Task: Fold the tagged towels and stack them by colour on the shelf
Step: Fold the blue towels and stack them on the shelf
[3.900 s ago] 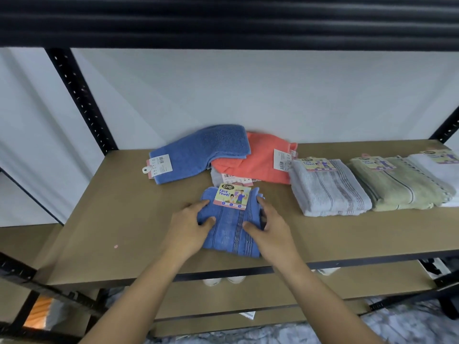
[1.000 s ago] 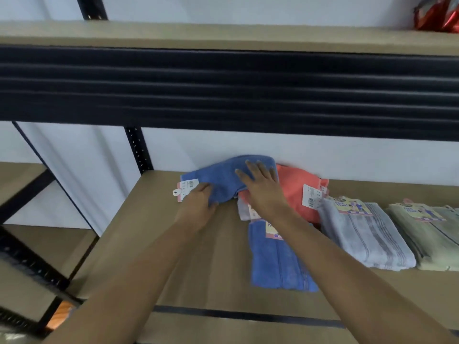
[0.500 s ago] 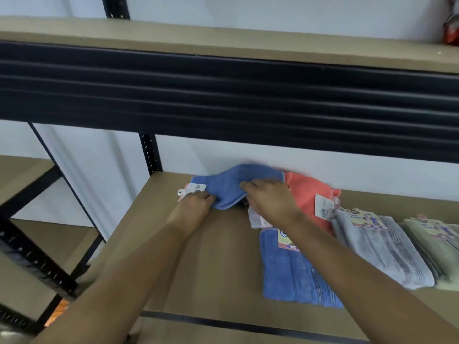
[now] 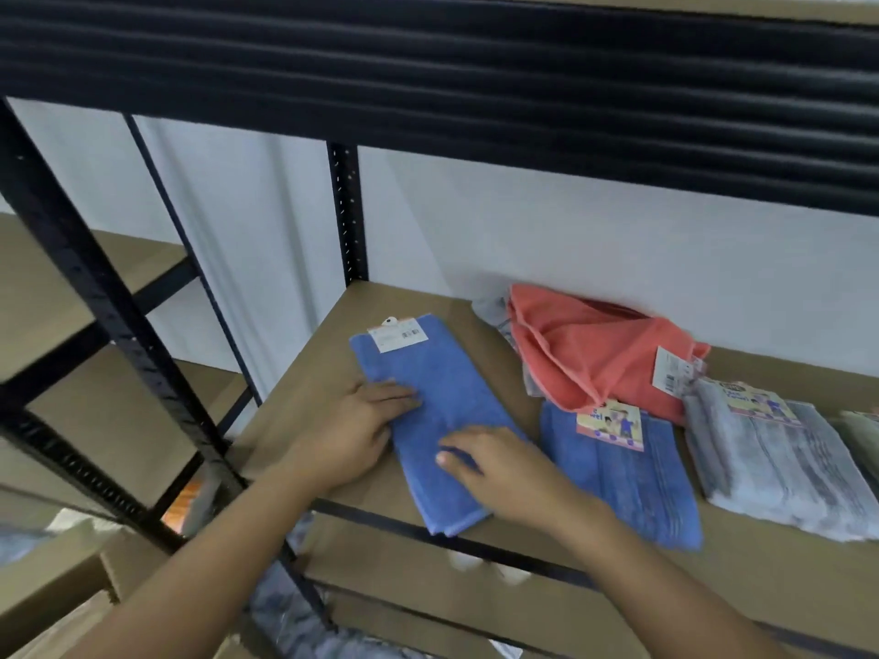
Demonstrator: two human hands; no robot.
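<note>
Palms down, fingers straight, left hand point(image 4: 354, 437) and right hand point(image 4: 504, 473) press the plain blue towel point(image 4: 428, 373) onto the shelf point(image 4: 304, 397).

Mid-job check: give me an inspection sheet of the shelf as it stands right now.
Surface: brown shelf board, towels along it.
Job's things: plain blue towel flat, white tag at far end; folded blue towel right of it; coral towel heaped behind; folded grey towel and green towel further right.
Clutter: nothing seen.
Hands: left hand and right hand flat on the plain blue towel.
Cables: nothing seen.
Surroundings: black rack upright, white wall, cardboard boxes lower left.
</note>
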